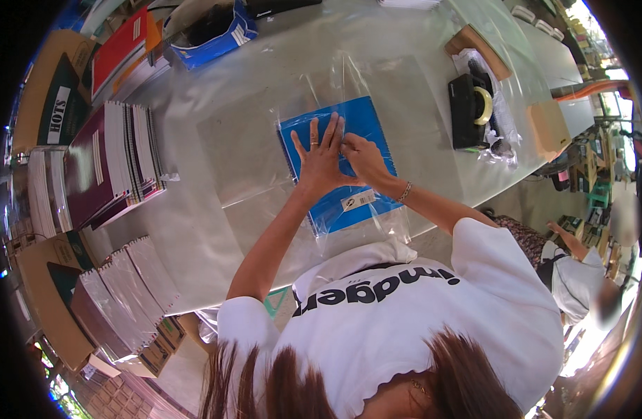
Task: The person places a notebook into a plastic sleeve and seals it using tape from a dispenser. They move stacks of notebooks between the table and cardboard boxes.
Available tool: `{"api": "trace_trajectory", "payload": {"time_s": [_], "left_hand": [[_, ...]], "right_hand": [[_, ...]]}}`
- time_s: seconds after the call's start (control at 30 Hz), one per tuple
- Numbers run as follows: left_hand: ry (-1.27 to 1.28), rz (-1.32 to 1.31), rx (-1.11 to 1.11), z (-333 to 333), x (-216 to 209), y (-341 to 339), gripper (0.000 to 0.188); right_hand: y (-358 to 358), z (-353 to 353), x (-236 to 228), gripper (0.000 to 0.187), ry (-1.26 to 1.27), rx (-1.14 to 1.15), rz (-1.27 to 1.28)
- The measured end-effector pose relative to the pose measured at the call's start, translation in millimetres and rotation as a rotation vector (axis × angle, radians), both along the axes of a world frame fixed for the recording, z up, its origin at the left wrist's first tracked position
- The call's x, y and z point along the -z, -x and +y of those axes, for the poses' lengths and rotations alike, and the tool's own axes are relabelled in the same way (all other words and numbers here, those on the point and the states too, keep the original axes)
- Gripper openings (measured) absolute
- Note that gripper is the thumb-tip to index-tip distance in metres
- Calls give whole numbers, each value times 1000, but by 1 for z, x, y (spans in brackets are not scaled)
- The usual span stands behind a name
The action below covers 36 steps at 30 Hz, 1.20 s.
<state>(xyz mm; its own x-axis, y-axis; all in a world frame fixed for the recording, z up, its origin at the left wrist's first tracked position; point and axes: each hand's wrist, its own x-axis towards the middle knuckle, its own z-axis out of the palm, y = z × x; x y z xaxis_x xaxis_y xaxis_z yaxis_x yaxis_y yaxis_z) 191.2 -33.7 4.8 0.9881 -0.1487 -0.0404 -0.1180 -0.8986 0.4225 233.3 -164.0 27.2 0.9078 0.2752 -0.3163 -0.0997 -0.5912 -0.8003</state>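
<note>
A blue spiral notebook [358,113] lies on the table in front of me, with a white label near its lower edge. Clear plastic wrap [345,75] covers it and sticks out past its far and near edges. My left hand [322,159] rests flat on the wrapped cover, fingers spread. Just to its right, my right hand [366,160] is curled, thumb and finger pressed together close to the left fingertips. What those fingers pinch, if anything, is too small to make out.
A black tape dispenser [468,112] with a yellowish roll stands at the right, by a brown cardboard piece [478,50]. Stacked purple notebooks [90,167] line the left side. A blue-and-white box [213,43] sits far left. Another person [576,279] is off to the right.
</note>
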Motion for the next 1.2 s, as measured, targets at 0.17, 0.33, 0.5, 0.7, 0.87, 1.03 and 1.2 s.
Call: {"api": "trace_trajectory", "payload": {"time_s": [0.17, 0.33, 0.5, 0.7, 0.87, 1.03, 1.2], "left_hand": [[11, -34, 19, 2, 2, 0, 135], [-15, -57, -5, 3, 6, 1, 136], [291, 4, 83, 29, -16, 3, 119], [583, -138, -139, 52, -18, 29, 59], [209, -63, -368, 32, -13, 40, 47], [235, 50, -433, 37, -14, 41, 58], [225, 42, -430, 32, -11, 39, 59]], "right_hand": [[-45, -27, 6, 23, 322, -913, -316], [-60, -48, -19, 35, 51, -844, 100], [-25, -44, -1, 56, 199, -734, -336], [-3, -26, -3, 71, 275, -625, -362], [4, -24, 1, 74, 297, -545, -445], [-7, -68, 6, 51, 38, -38, -763], [-49, -266, 20, 32, 384, 751, -847]]}}
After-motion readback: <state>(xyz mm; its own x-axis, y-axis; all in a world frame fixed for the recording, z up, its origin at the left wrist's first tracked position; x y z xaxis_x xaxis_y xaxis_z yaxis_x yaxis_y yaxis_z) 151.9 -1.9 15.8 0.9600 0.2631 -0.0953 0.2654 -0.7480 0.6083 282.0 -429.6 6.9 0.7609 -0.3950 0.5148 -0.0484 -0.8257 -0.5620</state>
